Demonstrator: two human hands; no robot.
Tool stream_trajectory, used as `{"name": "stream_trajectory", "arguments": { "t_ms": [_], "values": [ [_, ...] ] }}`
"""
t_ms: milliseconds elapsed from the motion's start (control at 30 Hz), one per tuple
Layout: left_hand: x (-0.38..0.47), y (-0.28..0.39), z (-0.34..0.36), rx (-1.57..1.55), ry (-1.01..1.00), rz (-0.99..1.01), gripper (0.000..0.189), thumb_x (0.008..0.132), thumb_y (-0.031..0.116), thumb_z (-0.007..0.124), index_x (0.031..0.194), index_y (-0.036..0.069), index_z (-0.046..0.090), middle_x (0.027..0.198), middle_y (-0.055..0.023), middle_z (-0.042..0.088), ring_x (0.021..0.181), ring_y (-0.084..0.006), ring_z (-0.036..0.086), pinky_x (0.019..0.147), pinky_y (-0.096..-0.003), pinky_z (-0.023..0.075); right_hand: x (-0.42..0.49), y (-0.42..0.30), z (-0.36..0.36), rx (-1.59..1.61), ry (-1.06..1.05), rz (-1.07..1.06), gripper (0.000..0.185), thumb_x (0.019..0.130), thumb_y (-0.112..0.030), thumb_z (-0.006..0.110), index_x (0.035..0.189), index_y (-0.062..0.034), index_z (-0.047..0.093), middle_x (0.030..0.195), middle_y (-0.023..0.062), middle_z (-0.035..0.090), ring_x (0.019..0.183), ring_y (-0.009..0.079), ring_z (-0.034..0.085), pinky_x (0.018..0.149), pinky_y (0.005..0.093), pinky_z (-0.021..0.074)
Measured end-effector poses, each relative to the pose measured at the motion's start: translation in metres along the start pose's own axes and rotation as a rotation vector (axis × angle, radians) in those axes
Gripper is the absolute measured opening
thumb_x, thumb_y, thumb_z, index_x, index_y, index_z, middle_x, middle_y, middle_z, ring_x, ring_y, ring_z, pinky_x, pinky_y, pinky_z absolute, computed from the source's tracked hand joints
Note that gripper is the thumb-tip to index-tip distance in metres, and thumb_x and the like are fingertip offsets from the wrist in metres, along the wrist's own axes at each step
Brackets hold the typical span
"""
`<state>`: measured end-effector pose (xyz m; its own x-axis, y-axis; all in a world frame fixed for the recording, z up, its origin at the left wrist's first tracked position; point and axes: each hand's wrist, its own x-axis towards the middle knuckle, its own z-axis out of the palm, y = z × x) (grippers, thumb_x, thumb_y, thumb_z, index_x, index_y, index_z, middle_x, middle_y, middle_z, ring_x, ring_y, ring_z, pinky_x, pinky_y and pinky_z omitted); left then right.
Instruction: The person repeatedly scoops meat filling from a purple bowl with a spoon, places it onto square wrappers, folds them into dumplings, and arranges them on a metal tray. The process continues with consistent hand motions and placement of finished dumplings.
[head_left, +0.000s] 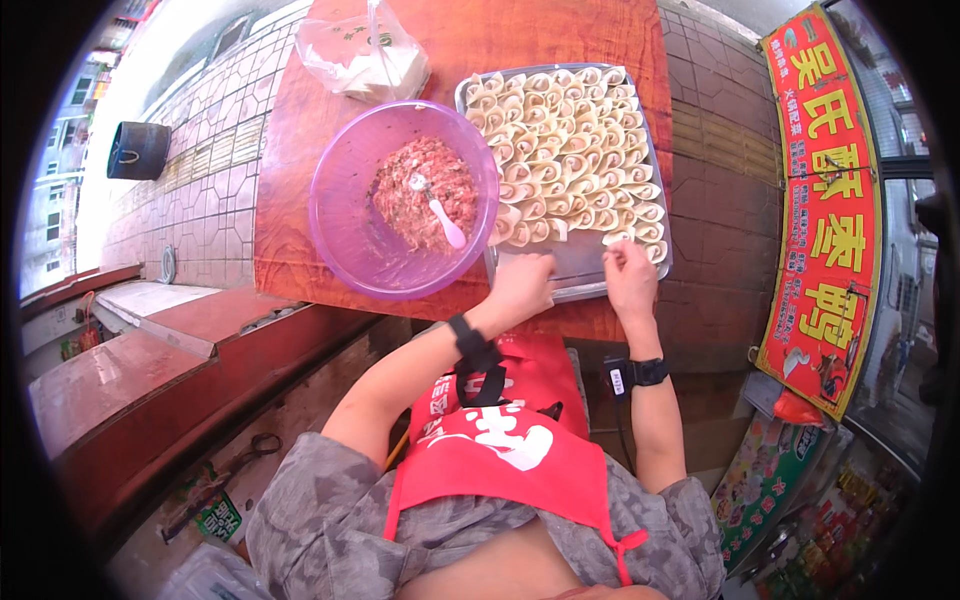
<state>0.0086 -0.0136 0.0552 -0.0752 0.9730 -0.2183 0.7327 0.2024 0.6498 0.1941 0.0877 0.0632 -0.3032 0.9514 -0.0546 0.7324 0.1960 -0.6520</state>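
A metal tray (662, 180) on the wooden table holds rows of folded wontons (574, 142). Over the tray's near right corner is my right hand (631, 276), its fingertips pinched beside the nearest wontons; whether something is between them cannot be told. Bent inward, my left hand (523, 283) lies over the near left edge of the tray, its fingers mostly hidden. To the left stands a translucent purple plastic bowl (339, 247) with minced meat filling (416, 187) and a spoon with a pale handle (448, 225) resting in it. Behind the bowl sits a plastic bag with pale wrappers (375, 71).
The reddish wooden table (442, 34) has its near edge just before my body. A dark bucket (139, 151) stands on the paving at left, beyond a red ledge (225, 360). A red banner with writing (825, 210) stands at right.
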Motion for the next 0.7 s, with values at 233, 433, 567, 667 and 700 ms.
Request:
{"name": "stream_trajectory", "arguments": {
  "t_ms": [233, 433, 567, 667, 700],
  "values": [
    [-0.045, -0.041, -0.017, 0.176, 0.016, 0.072, 0.015, 0.077, 0.015, 0.070, 0.089, 0.007, 0.065, 0.090, -0.0101, 0.060, 0.095, -0.0322, 0.058, 0.079, -0.0410, 0.0506, -0.025, -0.038, 0.048, -0.109, -0.424, 0.131, 0.027, 0.080, -0.029, 0.075, 0.092, -0.0062, 0.067, 0.081, 0.0103, 0.072, 0.082, 0.0291, 0.070, 0.071, 0.0413, 0.0535],
    [-0.046, -0.059, -0.003, 0.038, 0.114, 0.136, 0.010, 0.081, 0.007, 0.064, 0.090, 0.005, 0.063, 0.090, -0.0112, 0.059, 0.093, -0.0338, 0.058, 0.079, -0.0424, 0.0501, -0.017, -0.033, 0.084, -0.096, -0.392, 0.227, 0.028, 0.077, -0.029, 0.077, 0.093, -0.0076, 0.068, 0.083, 0.0117, 0.071, 0.084, 0.0311, 0.069, 0.072, 0.0430, 0.0534],
    [-0.047, -0.063, 0.000, -0.042, 0.124, 0.158, 0.012, 0.082, 0.005, 0.061, 0.094, 0.004, 0.063, 0.094, -0.0124, 0.061, 0.094, -0.0349, 0.060, 0.082, -0.0429, 0.0503, -0.019, -0.026, 0.093, -0.009, -0.341, 0.214, 0.025, 0.076, -0.024, 0.078, 0.091, -0.0071, 0.069, 0.082, 0.0117, 0.071, 0.080, 0.0270, 0.070, 0.072, 0.0367, 0.0539],
    [-0.049, -0.061, -0.010, -0.037, 0.143, 0.208, 0.023, 0.082, 0.003, 0.061, 0.105, 0.004, 0.063, 0.102, -0.0141, 0.060, 0.096, -0.0357, 0.060, 0.083, -0.0425, 0.0510, -0.026, -0.029, 0.089, 0.067, -0.160, 0.073, 0.019, 0.076, -0.017, 0.077, 0.090, -0.0072, 0.069, 0.081, 0.0103, 0.069, 0.076, 0.0242, 0.068, 0.071, 0.0337, 0.0528],
    [-0.052, -0.058, -0.016, -0.033, 0.128, 0.204, 0.028, 0.082, 0.002, 0.061, 0.110, 0.005, 0.062, 0.105, -0.0149, 0.060, 0.097, -0.0360, 0.060, 0.083, -0.0423, 0.0512, -0.031, -0.031, 0.086, 0.096, -0.083, 0.016, 0.017, 0.077, -0.014, 0.076, 0.090, -0.0070, 0.069, 0.081, 0.0096, 0.068, 0.074, 0.0231, 0.067, 0.070, 0.0328, 0.0523]
  ]
}}
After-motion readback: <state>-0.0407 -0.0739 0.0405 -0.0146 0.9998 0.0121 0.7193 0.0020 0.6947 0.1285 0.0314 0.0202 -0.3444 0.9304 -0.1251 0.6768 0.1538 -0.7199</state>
